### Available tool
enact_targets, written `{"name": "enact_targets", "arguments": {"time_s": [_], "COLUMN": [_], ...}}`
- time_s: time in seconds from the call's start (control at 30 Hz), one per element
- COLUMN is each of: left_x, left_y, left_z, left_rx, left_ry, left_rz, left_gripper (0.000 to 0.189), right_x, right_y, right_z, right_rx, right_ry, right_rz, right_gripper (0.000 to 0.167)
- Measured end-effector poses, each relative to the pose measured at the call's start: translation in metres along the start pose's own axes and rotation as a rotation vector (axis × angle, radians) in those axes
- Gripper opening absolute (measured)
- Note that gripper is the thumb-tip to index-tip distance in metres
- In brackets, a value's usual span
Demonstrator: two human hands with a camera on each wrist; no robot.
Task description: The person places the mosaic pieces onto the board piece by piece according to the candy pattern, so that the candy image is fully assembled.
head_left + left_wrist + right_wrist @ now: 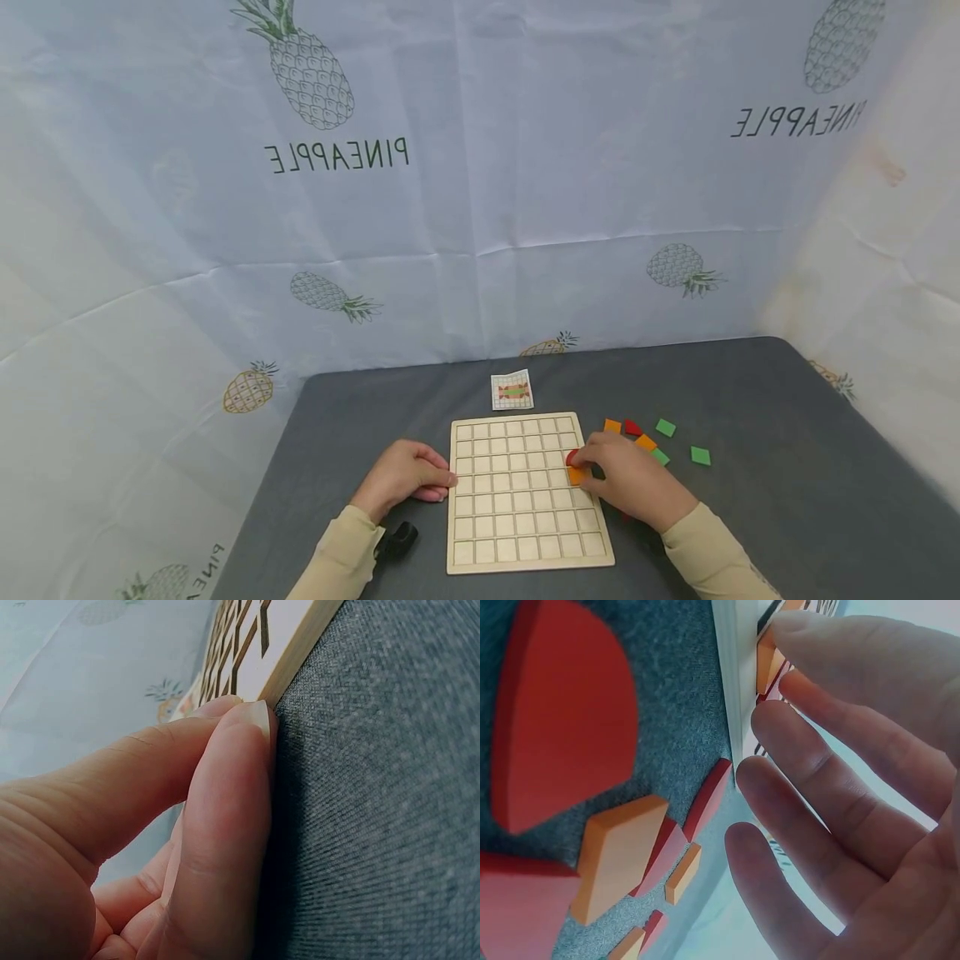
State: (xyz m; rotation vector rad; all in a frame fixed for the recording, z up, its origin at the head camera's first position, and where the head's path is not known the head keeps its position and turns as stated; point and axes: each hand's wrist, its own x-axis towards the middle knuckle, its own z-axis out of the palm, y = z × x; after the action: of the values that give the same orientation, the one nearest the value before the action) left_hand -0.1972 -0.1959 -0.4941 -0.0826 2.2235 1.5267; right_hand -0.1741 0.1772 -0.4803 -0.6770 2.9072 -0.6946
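Observation:
A pale wooden grid board lies in front of me. My left hand pinches its left edge between thumb and index finger; in the left wrist view, the thumb and fingers meet at the board's rim. Over the right side of the board, my right hand touches two pieces with bent but spread fingers. Its index finger is at a red piece, and its thumb rests at an orange piece beside it. In the right wrist view, the thumb partly covers the orange piece; the other fingers hang loose.
Right of the board lie loose pieces, among them green squares, an orange one and a red one. Behind the board is a card with a coloured pattern. A black object is near the left wrist.

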Motion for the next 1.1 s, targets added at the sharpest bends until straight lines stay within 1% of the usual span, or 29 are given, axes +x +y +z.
{"name": "enact_targets", "arguments": {"time_s": [0.23, 0.4, 0.53, 0.6, 0.7, 0.87, 1.0, 1.1], "left_x": [0.000, 0.001, 0.001, 0.001, 0.002, 0.004, 0.004, 0.003], "left_y": [0.000, 0.000, 0.000, -0.001, 0.000, 0.001, -0.001, -0.002], "left_z": [0.001, 0.001, 0.000, 0.000, 0.002, 0.003, 0.001, 0.001], "left_rx": [0.007, 0.007, 0.009, 0.010, 0.013, 0.018, 0.027, 0.032], "left_ry": [0.003, 0.002, 0.002, 0.002, 0.002, 0.009, 0.012, 0.015], "left_rz": [-0.001, -0.001, 0.005, 0.005, 0.006, 0.013, 0.013, 0.008], "left_gripper": [0.032, 0.032, 0.033, 0.033, 0.033, 0.034, 0.034, 0.034], "right_x": [0.000, 0.000, 0.000, 0.000, -0.006, -0.019, -0.034, -0.048], "right_y": [0.002, 0.002, 0.001, 0.000, 0.002, 0.011, 0.023, 0.033], "right_z": [0.000, 0.000, -0.001, -0.002, -0.008, -0.025, -0.037, -0.043], "right_rx": [-0.012, -0.021, -0.013, 0.009, 0.011, -0.043, -0.040, -0.047], "right_ry": [0.019, 0.031, 0.026, 0.018, 0.024, 0.068, 0.058, 0.036], "right_rz": [-0.004, 0.011, 0.018, 0.017, 0.035, 0.083, 0.105, 0.116], "right_gripper": [0.020, 0.020, 0.020, 0.020, 0.022, 0.022, 0.016, 0.016]}}
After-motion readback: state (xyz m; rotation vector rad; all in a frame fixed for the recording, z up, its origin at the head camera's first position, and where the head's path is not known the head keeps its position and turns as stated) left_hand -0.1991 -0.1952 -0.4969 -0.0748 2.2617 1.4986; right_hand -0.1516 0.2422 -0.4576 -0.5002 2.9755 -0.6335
